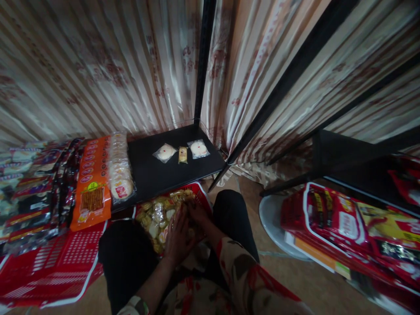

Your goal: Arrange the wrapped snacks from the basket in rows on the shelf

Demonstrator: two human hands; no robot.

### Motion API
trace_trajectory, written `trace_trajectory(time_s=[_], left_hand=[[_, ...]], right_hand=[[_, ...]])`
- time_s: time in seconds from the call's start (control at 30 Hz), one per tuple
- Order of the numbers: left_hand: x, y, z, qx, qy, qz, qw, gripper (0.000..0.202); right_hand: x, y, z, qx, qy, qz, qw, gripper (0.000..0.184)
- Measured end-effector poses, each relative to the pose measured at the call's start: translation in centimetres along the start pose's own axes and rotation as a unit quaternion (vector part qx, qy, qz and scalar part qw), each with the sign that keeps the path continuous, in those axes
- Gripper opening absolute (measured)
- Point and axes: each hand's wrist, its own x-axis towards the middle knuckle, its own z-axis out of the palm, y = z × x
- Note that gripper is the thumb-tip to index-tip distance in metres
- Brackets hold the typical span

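My left hand (177, 232) lies over small wrapped snack packets (154, 218) in a red basket (204, 197) between my knees. Its fingers are stretched out and look open. Close beside it, my right hand (197, 214) reaches into the same basket, its fingers dark and blurred among the packets; whether they grip one I cannot make out. Past the basket is a black shelf (141, 153). On it lie two round white cakes in clear wrap, a left one (165, 152) and a right one (198, 149), with a small yellowish packet (183, 154) between them.
Left on the shelf stand a row of wrapped round cakes (120, 175), an orange snack bag (92, 179) and dark packs (36, 197). A red basket (62, 262) sits below. Black posts (275, 96) rise before the curtain (131, 65). Right is a basket of red packs (344, 218).
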Motion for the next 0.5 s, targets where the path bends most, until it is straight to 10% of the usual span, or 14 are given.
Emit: trace_trajectory(time_s=[0.5], left_hand=[[0.2, -0.6, 0.4, -0.009, 0.019, -0.013, 1.000, 0.048]], right_hand=[[1.1, 0.5, 1.0, -0.012, 0.010, 0.050, 0.999, 0.054]])
